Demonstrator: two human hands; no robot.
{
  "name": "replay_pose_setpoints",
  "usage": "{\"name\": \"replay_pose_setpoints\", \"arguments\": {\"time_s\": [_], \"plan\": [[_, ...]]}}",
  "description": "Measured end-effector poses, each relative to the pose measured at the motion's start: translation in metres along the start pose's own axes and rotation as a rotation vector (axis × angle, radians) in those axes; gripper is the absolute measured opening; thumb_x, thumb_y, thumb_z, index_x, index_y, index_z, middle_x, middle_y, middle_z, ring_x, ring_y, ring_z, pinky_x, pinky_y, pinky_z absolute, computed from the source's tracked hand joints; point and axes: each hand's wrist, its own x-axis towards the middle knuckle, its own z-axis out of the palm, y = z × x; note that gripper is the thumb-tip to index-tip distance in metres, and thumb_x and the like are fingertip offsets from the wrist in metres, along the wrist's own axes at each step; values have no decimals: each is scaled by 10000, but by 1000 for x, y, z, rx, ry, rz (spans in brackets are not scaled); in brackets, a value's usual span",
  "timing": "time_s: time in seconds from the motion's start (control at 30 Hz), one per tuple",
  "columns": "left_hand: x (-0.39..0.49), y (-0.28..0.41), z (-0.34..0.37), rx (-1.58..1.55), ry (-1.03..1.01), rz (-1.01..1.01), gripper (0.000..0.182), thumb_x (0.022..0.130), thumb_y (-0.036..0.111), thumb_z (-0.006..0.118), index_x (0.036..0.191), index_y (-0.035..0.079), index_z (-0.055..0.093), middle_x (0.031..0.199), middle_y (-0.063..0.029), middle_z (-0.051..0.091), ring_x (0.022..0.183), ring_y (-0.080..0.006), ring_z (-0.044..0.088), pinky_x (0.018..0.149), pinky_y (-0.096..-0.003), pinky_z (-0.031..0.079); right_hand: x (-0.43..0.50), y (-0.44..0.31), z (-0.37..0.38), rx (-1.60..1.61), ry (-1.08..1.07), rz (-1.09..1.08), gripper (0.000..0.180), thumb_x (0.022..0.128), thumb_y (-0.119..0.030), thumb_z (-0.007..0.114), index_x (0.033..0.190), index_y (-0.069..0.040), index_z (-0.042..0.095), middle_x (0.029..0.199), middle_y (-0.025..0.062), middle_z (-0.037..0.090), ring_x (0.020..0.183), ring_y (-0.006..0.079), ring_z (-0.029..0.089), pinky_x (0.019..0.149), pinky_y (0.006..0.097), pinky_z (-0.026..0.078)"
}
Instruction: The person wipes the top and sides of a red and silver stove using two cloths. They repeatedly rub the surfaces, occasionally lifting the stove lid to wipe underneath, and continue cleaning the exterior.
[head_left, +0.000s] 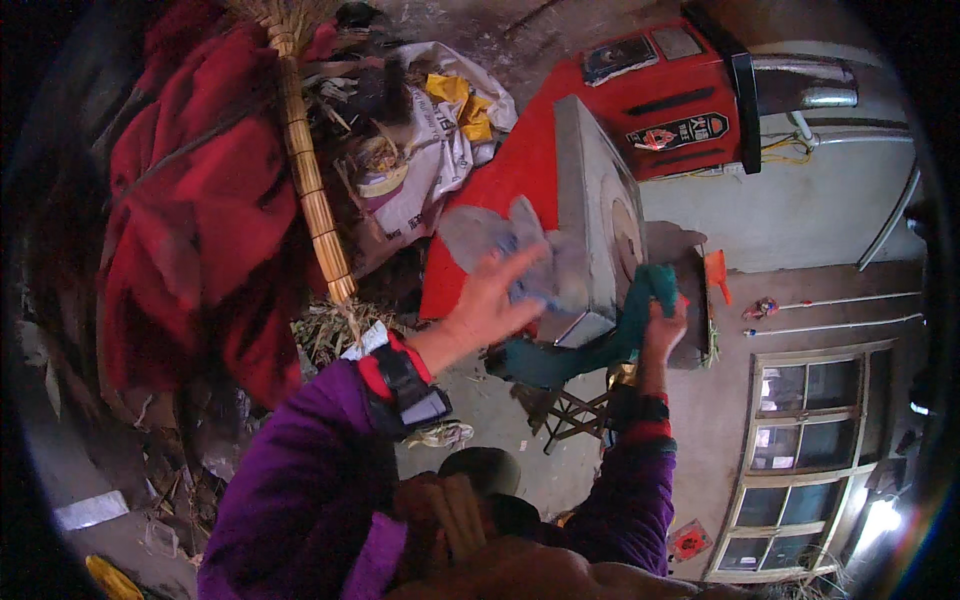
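My left hand (495, 300), its fingers spread, is over a blurred blue-grey cloth-like item (559, 277) beside the red stove body and grey stove top (600, 217). Whether the hand touches this item cannot be told. Farther right, my right hand (664, 326) is closed on a dark green cloth (641, 300). The cloth hangs in a long curve towards the left, below the stove's corner. Purple sleeves with red and black cuffs cover both arms.
A straw broom (307, 165) lies between dark red cloth (202, 202) and a white printed sack (442, 142). A red stove unit (660, 97) with a metal pipe stands beyond. A small folding stool (574, 416) and a barred window (802, 450) are towards the right.
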Motion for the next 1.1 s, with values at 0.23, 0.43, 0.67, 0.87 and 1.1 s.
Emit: {"name": "replay_pose_setpoints", "arguments": {"time_s": [0.23, 0.43, 0.67, 0.87, 1.1], "plan": [[14, -18, 25, 182, -94, 6, 627, 633, 132, 742, 1233, 103, 564, 1017, -232, 531, 975, -410, 499, 807, -467, 432, -16, -3, 32, -142, 79, -55, 397, 784, -100, 660, 1162, -18, 573, 1059, 152, 574, 1016, 321, 556, 892, 401, 447], [84, -64, 39, 333, 75, -47, 508, 652, 138, 752, 1121, 14, 605, 931, -231, 598, 918, -410, 572, 805, -461, 477, -19, -17, 29, -1, 52, 57, 393, 788, -51, 648, 1174, -31, 577, 1124, 147, 575, 1049, 309, 558, 928, 404, 435], [223, -143, 45, 331, 160, -138, 479, 753, 234, 679, 1147, -26, 593, 909, -255, 653, 903, -384, 642, 812, -439, 500, -19, -21, 28, 28, 62, 74, 437, 734, -62, 675, 1165, -69, 600, 1165, 135, 569, 1129, 319, 535, 973, 393, 416], [292, -169, 41, 534, 115, -230, 482, 790, 273, 653, 1160, -29, 587, 985, -279, 644, 974, -434, 605, 840, -460, 493, -17, -31, 26, 7, 40, 102, 461, 695, -41, 641, 1153, -77, 602, 1234, 147, 538, 1169, 342, 511, 1000, 419, 398], [281, -177, 40, 377, 136, -119, 404, 784, 207, 651, 1125, -5, 607, 953, -241, 662, 921, -368, 651, 793, -407, 500, -16, -33, 27, 1, 45, 116, 465, 692, -46, 656, 1152, -63, 593, 1233, 153, 543, 1180, 335, 508, 1008, 425, 394]]}}
